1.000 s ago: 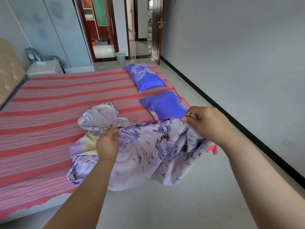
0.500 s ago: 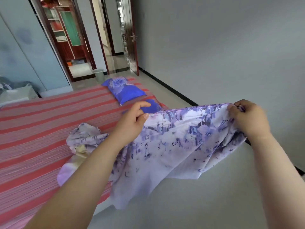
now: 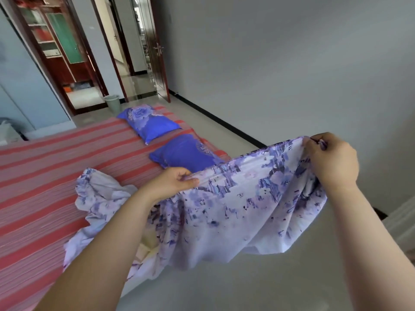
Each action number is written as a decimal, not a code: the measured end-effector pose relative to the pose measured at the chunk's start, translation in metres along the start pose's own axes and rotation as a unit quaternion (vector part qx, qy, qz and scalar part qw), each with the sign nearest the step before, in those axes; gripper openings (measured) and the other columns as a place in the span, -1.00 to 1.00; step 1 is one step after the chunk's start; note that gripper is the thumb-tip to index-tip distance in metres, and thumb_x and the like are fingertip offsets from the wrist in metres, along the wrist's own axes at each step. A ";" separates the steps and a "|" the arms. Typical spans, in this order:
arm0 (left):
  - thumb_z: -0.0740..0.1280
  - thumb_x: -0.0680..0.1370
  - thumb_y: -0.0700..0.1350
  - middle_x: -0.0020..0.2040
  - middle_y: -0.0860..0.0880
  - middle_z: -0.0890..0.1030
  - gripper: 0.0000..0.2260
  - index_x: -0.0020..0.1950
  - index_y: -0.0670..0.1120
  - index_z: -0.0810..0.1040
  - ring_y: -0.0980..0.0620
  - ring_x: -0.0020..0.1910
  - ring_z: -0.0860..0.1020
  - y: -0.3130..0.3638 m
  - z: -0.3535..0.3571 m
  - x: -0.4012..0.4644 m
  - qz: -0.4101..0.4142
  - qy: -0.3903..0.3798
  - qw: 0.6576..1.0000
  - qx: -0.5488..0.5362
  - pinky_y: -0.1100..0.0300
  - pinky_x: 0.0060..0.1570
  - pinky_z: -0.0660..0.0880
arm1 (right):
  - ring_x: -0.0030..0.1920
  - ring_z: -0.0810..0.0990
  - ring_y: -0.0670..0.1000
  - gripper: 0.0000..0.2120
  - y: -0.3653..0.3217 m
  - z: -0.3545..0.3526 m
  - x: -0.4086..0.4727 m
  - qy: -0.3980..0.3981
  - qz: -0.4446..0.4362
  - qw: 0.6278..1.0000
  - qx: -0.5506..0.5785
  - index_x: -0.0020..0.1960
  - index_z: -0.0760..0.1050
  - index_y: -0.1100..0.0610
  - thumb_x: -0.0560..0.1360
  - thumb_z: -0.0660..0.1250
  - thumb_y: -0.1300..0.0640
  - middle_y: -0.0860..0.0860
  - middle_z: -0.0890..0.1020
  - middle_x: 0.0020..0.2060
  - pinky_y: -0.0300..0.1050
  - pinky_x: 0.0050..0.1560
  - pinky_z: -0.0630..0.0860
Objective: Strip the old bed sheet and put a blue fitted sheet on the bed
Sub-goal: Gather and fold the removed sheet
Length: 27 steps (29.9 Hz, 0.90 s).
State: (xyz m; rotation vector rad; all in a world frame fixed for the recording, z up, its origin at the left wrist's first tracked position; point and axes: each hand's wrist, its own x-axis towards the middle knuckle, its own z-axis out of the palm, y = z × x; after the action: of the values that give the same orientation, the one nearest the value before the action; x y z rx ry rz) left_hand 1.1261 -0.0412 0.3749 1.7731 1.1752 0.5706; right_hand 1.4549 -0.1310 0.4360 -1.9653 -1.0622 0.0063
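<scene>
Both hands pinch the top edge of the purple flowery sheet point(image 3: 235, 205) — left hand point(image 3: 170, 182) at 9 o'clock, right hand point(image 3: 332, 162) at 2. Its loose end could drag on the grey floor point(image 3: 247, 288) and get dirty. Behind lies the striped bed point(image 3: 45, 176) — two blue pillows point(image 3: 186, 153) at 12, open door point(image 3: 157, 48) beyond.

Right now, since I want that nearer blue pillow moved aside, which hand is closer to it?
Left. The left hand grips the floral sheet edge just in front of the nearer blue pillow; the right hand holds the sheet's corner out over the floor.
</scene>
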 end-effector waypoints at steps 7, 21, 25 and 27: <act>0.31 0.57 -0.08 -0.50 0.14 0.35 -0.75 -0.28 -0.11 0.44 0.21 -0.47 0.25 -0.066 -0.019 -0.046 -0.002 0.181 0.982 0.059 0.22 -0.37 0.22 | -0.15 0.51 0.17 -0.84 -0.044 0.041 0.004 -0.060 -0.053 0.997 -0.011 -0.04 0.53 0.07 0.49 0.25 0.02 0.08 0.59 -0.19 -0.08 -0.16 0.40; 0.34 0.52 -0.08 -0.24 0.16 0.62 -0.89 -0.18 0.10 0.59 0.15 -0.18 0.57 -0.020 -0.003 -0.075 0.007 0.160 0.978 0.137 0.12 -0.06 0.52 | -0.19 0.50 -0.08 -0.84 -0.116 0.158 -0.127 -0.576 -0.306 0.758 0.002 0.03 0.47 0.09 0.50 0.35 0.06 -0.06 0.53 -0.21 -0.20 -0.12 0.43; 0.30 0.57 -0.02 -0.37 0.20 0.54 -0.95 -0.08 0.06 0.48 0.24 -0.40 0.44 -0.038 -0.013 -0.095 0.022 0.216 0.975 0.038 0.26 -0.27 0.39 | -0.45 0.26 -0.12 -0.66 -0.122 0.158 -0.124 -0.583 -0.299 0.754 0.049 -0.29 0.41 0.23 0.52 0.35 0.01 -0.12 0.30 -0.49 -0.30 -0.37 0.21; 0.29 0.58 -0.07 -0.43 0.18 0.47 -0.93 -0.07 0.02 0.41 0.21 -0.47 0.32 -0.049 -0.016 -0.104 0.027 0.236 0.971 0.019 0.31 -0.35 0.28 | -0.47 0.35 -0.16 -0.66 -0.128 0.155 -0.126 -0.572 -0.313 0.756 0.060 -0.38 0.36 0.03 0.55 0.31 0.06 -0.16 0.37 -0.56 -0.35 -0.36 0.26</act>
State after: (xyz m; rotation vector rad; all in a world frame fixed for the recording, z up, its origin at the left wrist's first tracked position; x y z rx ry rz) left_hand 1.0446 -0.1199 0.3501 1.7553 1.4655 1.0509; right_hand 1.2299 -0.0778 0.3829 -1.2635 -2.3770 0.9923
